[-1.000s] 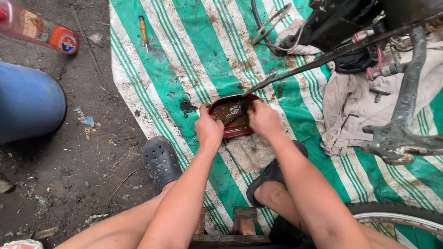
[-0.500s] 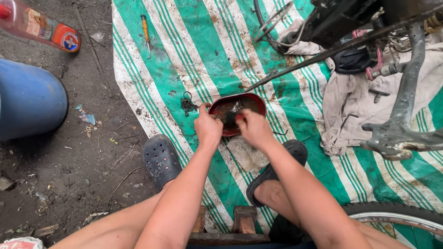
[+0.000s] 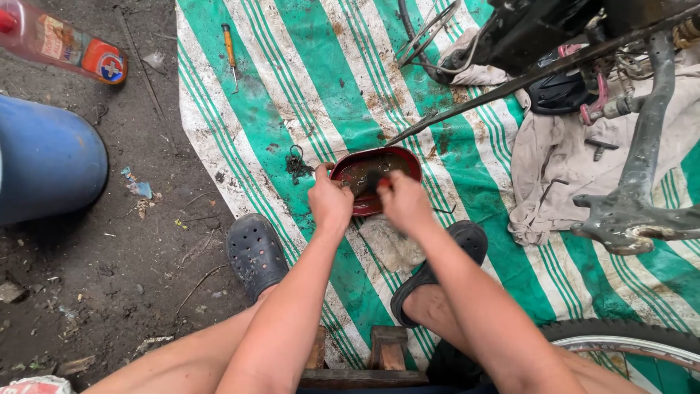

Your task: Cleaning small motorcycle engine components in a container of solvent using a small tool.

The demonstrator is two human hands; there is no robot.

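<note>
Your left hand curls shut on the near rim of the shallow oval red metal pan of dark oily liquid; your right hand pinches a small dark brush over it. Left of the pan lies a small black chain clump; beyond it a long metal rod slants.

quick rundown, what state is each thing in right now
red tray: on the tarp, holding dark dirty liquid
left hand: gripping the tray's near rim
right hand: over the tray, pinching a small dark part
screwdriver: lying flat, untouched
bottle: on its side on the dirt
tarp: spread out, stained
cloth: crumpled beside the frame
</note>
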